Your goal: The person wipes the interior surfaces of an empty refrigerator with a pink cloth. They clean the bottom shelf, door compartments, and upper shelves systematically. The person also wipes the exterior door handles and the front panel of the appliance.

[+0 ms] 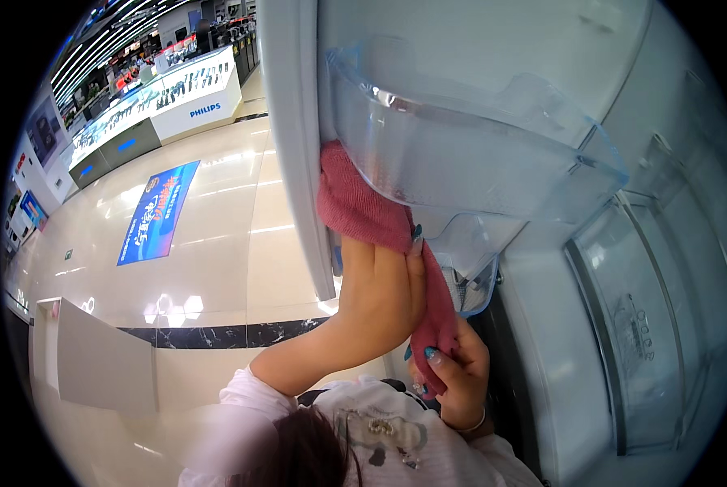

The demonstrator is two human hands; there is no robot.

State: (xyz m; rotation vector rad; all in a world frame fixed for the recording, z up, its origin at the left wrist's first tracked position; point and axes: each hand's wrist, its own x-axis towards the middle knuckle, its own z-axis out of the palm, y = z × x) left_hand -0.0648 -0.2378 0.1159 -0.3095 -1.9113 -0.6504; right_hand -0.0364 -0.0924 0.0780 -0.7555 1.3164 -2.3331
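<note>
A pink cloth [357, 199] is bunched against the inner side of a white refrigerator door [292, 122], beside and below a clear plastic door bin [469, 154]. My left hand [380, 284] reaches up from the lower left and holds the cloth; most of its fingers are hidden under the fabric, while the thumb shows at its edge. The cloth's loose end hangs down to my right hand [463, 377], which pinches it between thumb and fingers. Just behind the hanging part is a lower clear bin [485, 284].
Inside the refrigerator on the right are clear drawers [639, 325] with pale trim. Beyond the door lie a glossy tiled floor [209, 292] with a blue floor sticker [159, 213], a white box-like stand [104, 357] and a lit display counter [193, 105].
</note>
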